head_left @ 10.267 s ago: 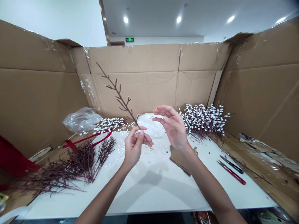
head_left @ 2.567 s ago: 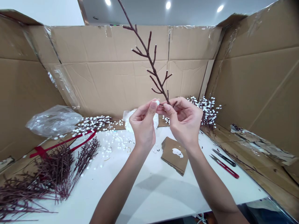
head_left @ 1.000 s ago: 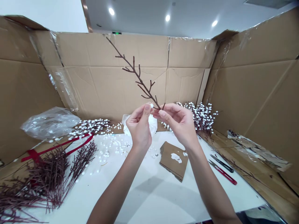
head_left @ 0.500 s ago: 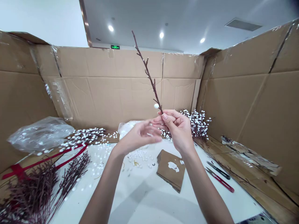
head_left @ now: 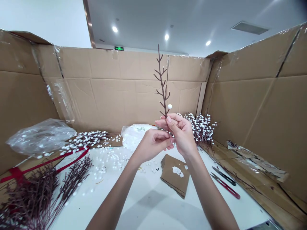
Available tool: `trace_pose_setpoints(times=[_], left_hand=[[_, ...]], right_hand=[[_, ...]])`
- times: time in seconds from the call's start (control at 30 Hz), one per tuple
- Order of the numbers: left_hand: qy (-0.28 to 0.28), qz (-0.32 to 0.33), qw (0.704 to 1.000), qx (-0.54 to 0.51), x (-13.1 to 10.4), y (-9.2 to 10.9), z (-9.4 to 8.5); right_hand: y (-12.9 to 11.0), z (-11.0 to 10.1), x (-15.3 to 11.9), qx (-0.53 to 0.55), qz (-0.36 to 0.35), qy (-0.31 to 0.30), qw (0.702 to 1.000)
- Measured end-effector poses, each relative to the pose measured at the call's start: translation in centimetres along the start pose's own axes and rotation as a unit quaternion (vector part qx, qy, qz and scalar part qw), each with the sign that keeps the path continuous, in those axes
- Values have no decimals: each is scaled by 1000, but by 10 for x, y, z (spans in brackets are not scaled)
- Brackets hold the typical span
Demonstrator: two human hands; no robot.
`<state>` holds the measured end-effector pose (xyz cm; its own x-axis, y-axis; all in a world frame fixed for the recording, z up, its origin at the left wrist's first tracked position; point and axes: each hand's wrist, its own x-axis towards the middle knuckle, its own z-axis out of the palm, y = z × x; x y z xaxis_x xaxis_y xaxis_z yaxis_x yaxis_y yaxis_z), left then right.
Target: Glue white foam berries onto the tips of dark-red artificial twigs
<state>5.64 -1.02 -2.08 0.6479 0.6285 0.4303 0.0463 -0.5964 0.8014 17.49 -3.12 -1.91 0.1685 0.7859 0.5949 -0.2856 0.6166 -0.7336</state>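
A dark brown branched twig stands nearly upright above the table, with one white berry-like ball on a low side shoot. My right hand pinches its stem just under that ball, thumb against fingers. Lower down, my left hand closes its fingertips around the stem's bottom end. Beneath the hands lies a cardboard piece bearing a white smear of glue-like paste. Loose white balls are scattered over the white table, left of the cardboard.
Bare twigs with a red ribbon fill the left side. White-balled branches stand back right, others lie back left near a plastic bag. Two thread snips lie right. Cardboard walls surround the table.
The twig has turned and swung from leaning left to nearly upright, its ball now right of the stem. My left hand has moved right and closed on the lower stem.
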Motion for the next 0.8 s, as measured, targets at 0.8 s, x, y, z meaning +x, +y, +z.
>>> trace_pose_setpoints(times=[0.8], left_hand=[[-3, 18, 998, 58, 6, -12, 19]], right_hand=[[-3, 5, 5, 103, -9, 130, 986]])
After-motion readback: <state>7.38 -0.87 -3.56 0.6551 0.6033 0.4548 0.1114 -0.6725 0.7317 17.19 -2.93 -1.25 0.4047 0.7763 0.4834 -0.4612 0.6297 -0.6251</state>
